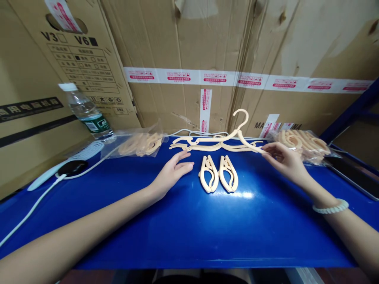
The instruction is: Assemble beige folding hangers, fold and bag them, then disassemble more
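A cream plastic hanger (219, 142) lies at the back of the blue table (189, 228), its hook raised towards the cardboard wall. My right hand (282, 159) pinches the hanger's right arm tip between thumb and fingers. My left hand (173, 171) hovers open, fingers stretched out, just below the hanger's left arm and not touching it. Two cream plastic clips (218, 178) lie side by side on the table between my hands.
A plastic bag of cream clips (141, 144) lies at the back left, another bag (304, 144) at the back right. A water bottle (87, 112), a white handheld fan (65, 163) and a black puck with a white cable (71, 167) sit at the left. Cardboard boxes wall off the back.
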Demonstrator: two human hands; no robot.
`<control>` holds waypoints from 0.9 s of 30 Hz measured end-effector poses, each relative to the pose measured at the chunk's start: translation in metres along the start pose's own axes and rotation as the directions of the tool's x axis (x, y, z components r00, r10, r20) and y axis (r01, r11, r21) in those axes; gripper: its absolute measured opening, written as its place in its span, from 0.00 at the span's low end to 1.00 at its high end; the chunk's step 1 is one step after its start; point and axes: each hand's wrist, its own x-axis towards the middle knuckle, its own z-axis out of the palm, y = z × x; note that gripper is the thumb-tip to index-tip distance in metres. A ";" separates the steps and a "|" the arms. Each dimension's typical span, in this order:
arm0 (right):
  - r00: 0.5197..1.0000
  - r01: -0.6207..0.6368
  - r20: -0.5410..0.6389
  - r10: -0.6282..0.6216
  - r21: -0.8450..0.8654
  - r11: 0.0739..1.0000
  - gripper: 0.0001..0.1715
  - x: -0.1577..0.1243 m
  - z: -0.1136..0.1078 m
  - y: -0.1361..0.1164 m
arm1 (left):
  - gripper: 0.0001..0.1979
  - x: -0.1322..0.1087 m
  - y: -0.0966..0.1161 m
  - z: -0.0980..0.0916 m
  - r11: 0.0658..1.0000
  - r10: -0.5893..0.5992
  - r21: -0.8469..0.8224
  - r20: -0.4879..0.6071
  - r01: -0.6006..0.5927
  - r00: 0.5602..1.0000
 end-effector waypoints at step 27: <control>0.947 0.311 0.088 -0.309 -0.489 0.815 0.12 -0.017 0.005 -0.047 | 0.17 -0.015 0.003 0.009 0.813 0.315 0.487 0.093 -0.319 0.944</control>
